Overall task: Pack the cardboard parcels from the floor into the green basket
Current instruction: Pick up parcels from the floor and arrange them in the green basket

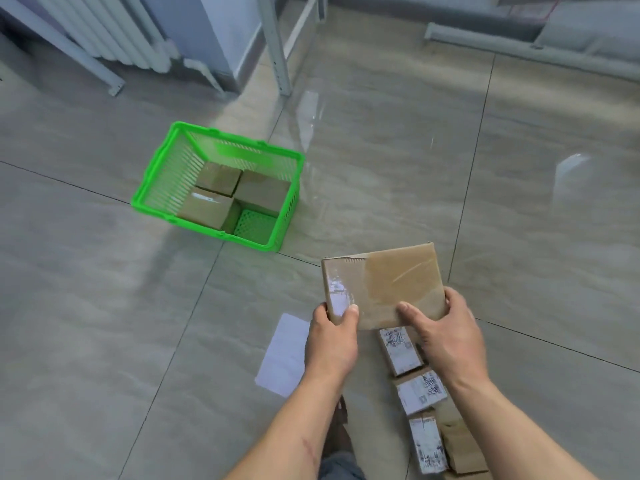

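both hands grip one flat cardboard parcel (384, 285) above the floor (104, 323), the left hand (332, 336) at its left corner, the right hand (446, 336) at its right. three parcels sit inside the green basket (162, 174), well apart. more parcels (419, 393) lie below the hands.

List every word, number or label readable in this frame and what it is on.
None can be read.
Held parcel: white label patch under tape, washed out by glare.
Three floor parcels: printed shipping labels with code squares, too small and blurred.
White sheet on the floor: blank as seen.
Parcels in the green basket: no text visible.
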